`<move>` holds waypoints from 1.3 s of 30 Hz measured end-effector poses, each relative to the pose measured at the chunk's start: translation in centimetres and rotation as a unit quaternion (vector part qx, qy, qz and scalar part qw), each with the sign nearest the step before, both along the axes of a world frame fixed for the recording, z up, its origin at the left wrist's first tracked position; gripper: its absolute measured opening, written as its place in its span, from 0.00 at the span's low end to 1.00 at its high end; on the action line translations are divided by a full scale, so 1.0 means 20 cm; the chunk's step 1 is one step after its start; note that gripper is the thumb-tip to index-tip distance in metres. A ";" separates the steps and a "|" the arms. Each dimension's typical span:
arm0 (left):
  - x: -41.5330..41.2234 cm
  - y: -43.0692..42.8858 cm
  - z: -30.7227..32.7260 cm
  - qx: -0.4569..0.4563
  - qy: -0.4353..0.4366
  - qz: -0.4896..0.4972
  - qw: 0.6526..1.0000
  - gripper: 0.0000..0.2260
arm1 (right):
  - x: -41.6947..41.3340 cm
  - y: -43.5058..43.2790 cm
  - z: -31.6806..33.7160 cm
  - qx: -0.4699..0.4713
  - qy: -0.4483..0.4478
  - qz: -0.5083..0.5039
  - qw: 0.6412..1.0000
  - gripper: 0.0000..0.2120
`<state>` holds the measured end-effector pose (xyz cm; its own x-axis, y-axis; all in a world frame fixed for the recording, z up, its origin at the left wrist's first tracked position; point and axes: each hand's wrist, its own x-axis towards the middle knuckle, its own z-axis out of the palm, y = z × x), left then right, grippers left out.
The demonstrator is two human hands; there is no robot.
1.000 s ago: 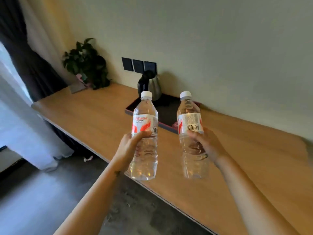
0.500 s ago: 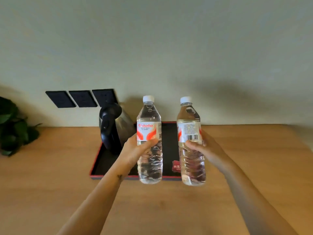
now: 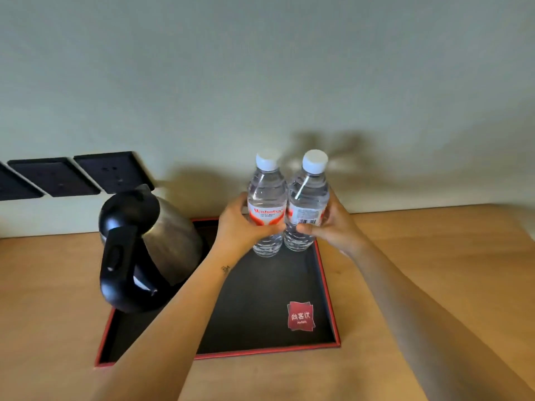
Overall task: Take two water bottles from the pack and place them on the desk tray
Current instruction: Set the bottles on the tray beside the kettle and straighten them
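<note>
Two clear water bottles with white caps and red-and-white labels stand upright, side by side and touching, at the far right corner of the black tray with a red rim [image 3: 330, 299]. My left hand [image 3: 240, 227] is wrapped around the left bottle [image 3: 267, 195]. My right hand [image 3: 333, 224] grips the right bottle [image 3: 308, 192]. Both bottle bases appear to rest on the tray floor. The pack is out of view.
A steel kettle with a black lid and handle [image 3: 144, 247] stands on the tray's left half. A red logo card [image 3: 300, 316] lies near the tray's front right. Black wall sockets [image 3: 72, 175] sit behind the wooden desk [image 3: 434, 270].
My view moved closer to the desk and tilted down. Both hands carried the bottles forward and down, bringing them together at the tray's far right corner.
</note>
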<state>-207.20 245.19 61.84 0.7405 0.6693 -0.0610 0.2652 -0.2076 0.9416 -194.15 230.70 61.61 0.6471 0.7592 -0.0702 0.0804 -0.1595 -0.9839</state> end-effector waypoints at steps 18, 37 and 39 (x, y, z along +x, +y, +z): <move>0.12 0.07 -0.15 0.019 0.019 -0.024 0.999 0.36 | 0.09 0.09 -0.12 -0.078 -0.038 0.008 0.996 0.45; 0.15 0.06 0.41 0.253 0.064 -0.022 0.965 0.12 | 0.06 0.17 0.50 -0.183 -0.419 0.014 0.889 0.15; 0.14 0.07 0.42 0.247 0.057 -0.040 0.966 0.13 | 0.08 0.15 0.52 -0.182 -0.423 0.050 0.886 0.15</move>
<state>-204.32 246.53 70.18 0.7978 0.5788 0.1686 0.3255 -0.6489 0.6877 -192.65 233.75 71.93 0.5156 0.8426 0.1552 0.7963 -0.4044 -0.4498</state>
